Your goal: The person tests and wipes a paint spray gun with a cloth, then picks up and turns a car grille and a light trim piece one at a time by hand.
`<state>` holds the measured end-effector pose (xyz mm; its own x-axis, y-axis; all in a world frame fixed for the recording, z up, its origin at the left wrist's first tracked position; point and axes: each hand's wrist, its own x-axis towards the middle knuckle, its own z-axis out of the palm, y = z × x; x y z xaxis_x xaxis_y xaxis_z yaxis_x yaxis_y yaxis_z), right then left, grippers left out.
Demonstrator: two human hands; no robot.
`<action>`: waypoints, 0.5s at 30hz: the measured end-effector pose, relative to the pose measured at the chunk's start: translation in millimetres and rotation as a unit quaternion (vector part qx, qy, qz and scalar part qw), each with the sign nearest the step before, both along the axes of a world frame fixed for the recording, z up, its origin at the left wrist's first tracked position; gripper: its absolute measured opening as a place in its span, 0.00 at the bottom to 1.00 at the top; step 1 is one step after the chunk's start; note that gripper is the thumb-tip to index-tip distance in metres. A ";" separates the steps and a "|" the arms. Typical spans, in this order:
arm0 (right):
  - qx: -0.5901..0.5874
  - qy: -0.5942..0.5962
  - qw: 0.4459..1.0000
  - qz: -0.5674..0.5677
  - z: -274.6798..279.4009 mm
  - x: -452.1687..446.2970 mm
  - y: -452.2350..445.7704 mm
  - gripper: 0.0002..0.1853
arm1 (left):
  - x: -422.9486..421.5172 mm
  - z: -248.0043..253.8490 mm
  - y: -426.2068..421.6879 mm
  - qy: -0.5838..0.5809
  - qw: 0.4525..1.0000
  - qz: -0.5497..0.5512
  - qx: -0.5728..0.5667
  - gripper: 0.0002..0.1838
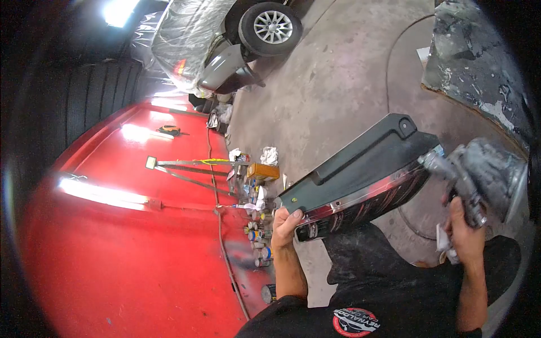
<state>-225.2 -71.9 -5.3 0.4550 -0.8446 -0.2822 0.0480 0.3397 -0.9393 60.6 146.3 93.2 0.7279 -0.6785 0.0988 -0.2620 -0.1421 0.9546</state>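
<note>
A long dark grey car panel with a glossy, reflective lower strip is held up at a slant in front of me. My left hand grips its lower left end, thumb on top. Near the panel's right end, my right hand is closed around a spray gun with a large, paint-smeared cup. The gun's nozzle is close to the panel's right corner. A crumpled white cloth or paper shows beside my right hand.
Several cans and bottles, with an orange-brown box, stand along the red wall. A metal stand leans there. A plastic-covered car and a wheel are beyond. A paint-stained board and a hose lie at right.
</note>
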 end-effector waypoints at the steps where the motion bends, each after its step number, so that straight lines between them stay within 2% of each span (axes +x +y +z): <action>1: -0.004 -0.006 0.998 0.057 3.3 -0.5 5.4 0.17 | 2.2 0.0 0.9 -0.002 1.000 -0.013 0.003 0.09; 4: -0.039 0.019 0.986 0.164 21.6 0.8 7.9 0.16 | 4.8 1.6 5.2 -0.008 1.000 -0.007 0.018 0.10; 6: -0.024 -0.025 0.965 0.260 26.6 -2.2 5.6 0.17 | 11.6 1.9 9.4 0.025 0.996 0.038 0.077 0.12; 7: -0.018 -0.042 0.953 0.298 31.0 -3.9 3.1 0.18 | 13.8 -0.2 9.9 0.022 0.997 0.055 0.053 0.11; 9: -0.031 -0.039 0.951 0.304 43.4 -5.1 1.7 0.19 | 17.6 -3.0 -12.2 0.032 0.998 0.048 0.007 0.10; 12: -0.127 -0.071 0.946 0.289 44.3 -3.6 1.9 0.20 | 18.5 -5.3 -58.0 0.178 0.970 0.087 -0.139 0.16; 15: -0.055 -0.109 0.952 0.282 46.6 -12.9 -2.8 0.17 | 15.8 -17.2 -121.9 0.300 0.932 0.114 -0.166 0.20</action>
